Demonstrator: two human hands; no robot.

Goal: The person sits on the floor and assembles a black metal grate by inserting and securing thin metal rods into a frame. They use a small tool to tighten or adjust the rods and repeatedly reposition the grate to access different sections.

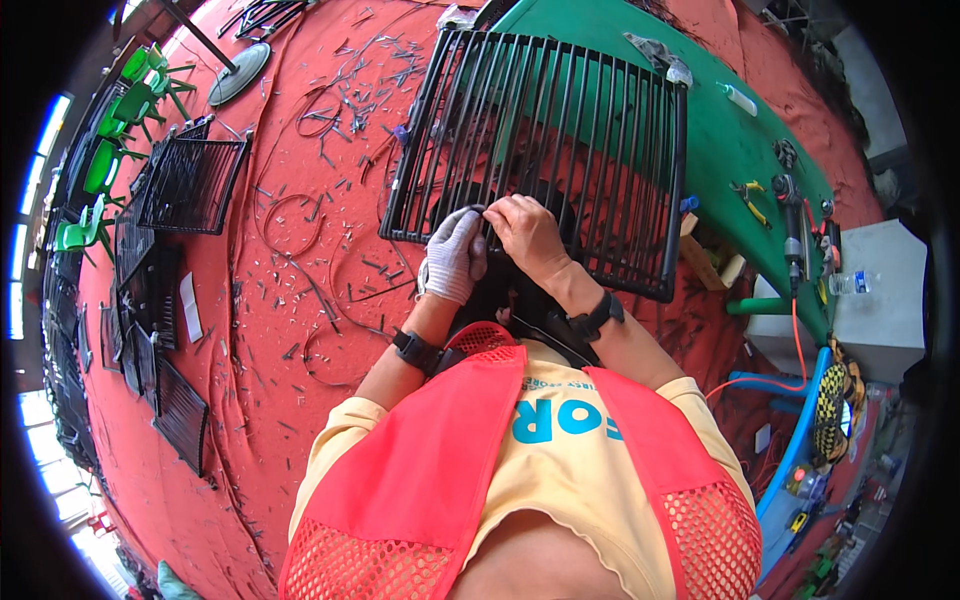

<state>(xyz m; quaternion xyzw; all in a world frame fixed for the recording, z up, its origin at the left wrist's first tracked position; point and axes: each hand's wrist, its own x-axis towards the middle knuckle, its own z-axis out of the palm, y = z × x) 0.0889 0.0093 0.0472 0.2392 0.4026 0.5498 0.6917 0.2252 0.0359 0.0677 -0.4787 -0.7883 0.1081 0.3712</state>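
A black slatted frame (545,130) with many thin parallel bars stands tilted before me, its far end beside the green table. My left hand (456,255), in a whitish-grey knit glove, is closed at the frame's near edge. Bare and pinched together, my right hand (527,232) meets its fingertips there. Something small and dark shows between the fingers of both hands; its kind is too small to tell.
The green table (600,50) carries a white bottle (738,98), yellow-handled pliers (752,203) and a power tool (792,230) with an orange cord. Black strip scraps (365,95) litter the red floor. More black slatted panels (190,185) and green chairs (105,165) stand at left.
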